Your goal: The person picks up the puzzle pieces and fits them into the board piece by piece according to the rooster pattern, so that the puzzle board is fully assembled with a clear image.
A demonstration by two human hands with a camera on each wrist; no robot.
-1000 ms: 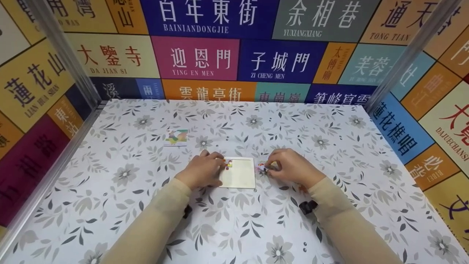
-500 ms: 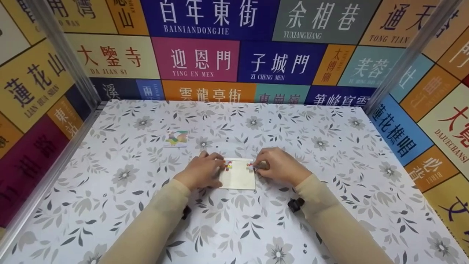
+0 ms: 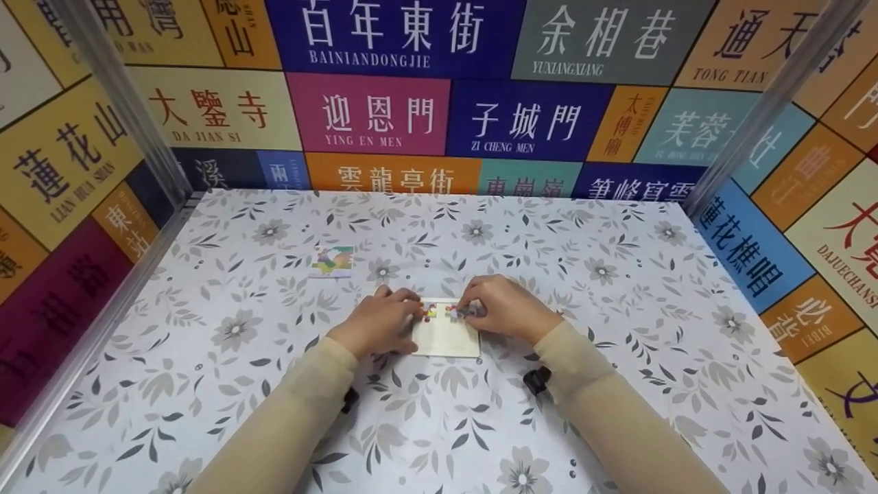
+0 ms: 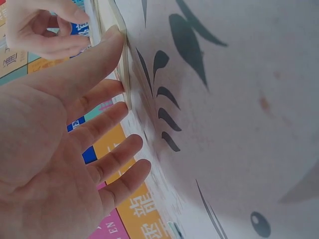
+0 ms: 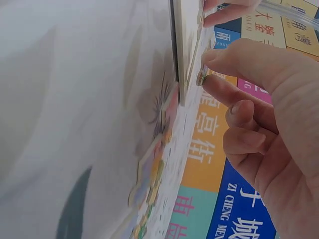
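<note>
Now that R hand (image 3: 507, 307) has come in from the R side of the tray (image 3: 446, 339), the puzzle pc. (image 3: 451, 311) it's pinching is over the tray's upper part, near the 1st pc. (image 3: 430, 313) at top L, w/ a gap btwn; can't tell if it touches the tray. L hand (image 3: 378, 322), fingers spread, is at the tray's L edge on the worktop (image 3: 480, 384), prob. steadying it, so both pcs. seem nearly lined up, not yet joined.

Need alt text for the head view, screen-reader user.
A person's right hand pinches a small colourful piece over a cream board, while their left hand touches the board's left edge, beside another piece. A colourful picture card lies farther back, to the left, on the floral tabletop.
</note>
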